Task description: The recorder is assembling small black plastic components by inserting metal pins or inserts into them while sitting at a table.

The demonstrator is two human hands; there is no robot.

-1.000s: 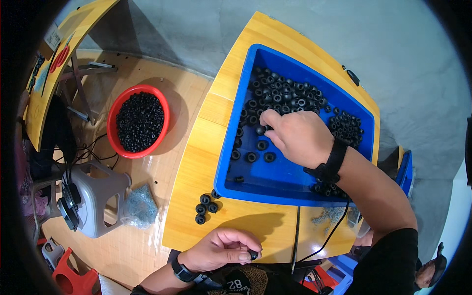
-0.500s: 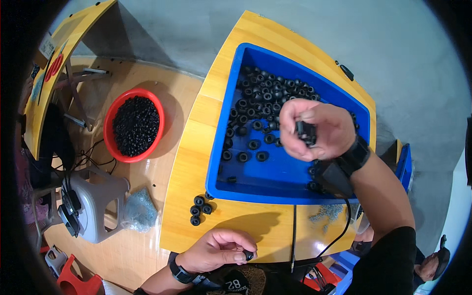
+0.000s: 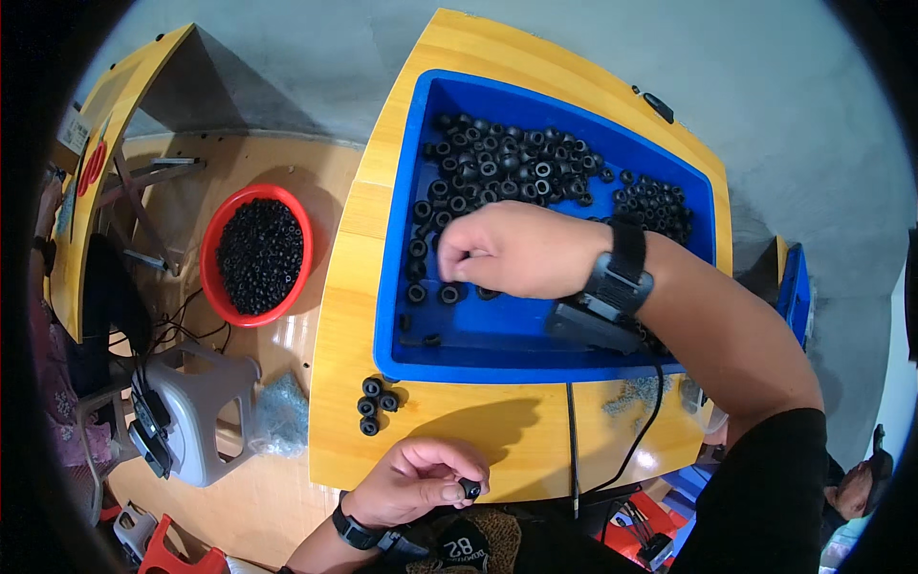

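Note:
My left hand [image 3: 416, 481] is closed at the table's front edge, pinching a small black ring-like part [image 3: 469, 489] between thumb and forefinger. Reaching into the blue tub [image 3: 459, 359], my right hand [image 3: 516, 249] is palm down with curled fingers. Its fingertips sit close to loose black parts [image 3: 449, 294] on the tub floor; whatever they grip is hidden under the hand. Many round black parts with open centres [image 3: 507, 158] are heaped along the far side. Smaller black pieces [image 3: 653, 206] gather at the tub's right. Several black parts [image 3: 370, 406] stand in a cluster on the table, left of my left hand.
A red basin [image 3: 211, 287] full of black pieces stands on the floor at left, near a grey stool [image 3: 206, 421] and a clear bag [image 3: 280, 416]. A black cable [image 3: 626, 469] runs from my right wrist device. Small grey bits [image 3: 636, 392] lie before the tub. Another person sits at far left.
My right hand has turned from palm up, showing black pieces, to palm down, and moved left and lower into the tub. My left hand keeps its pinch. The whole view has shifted slightly.

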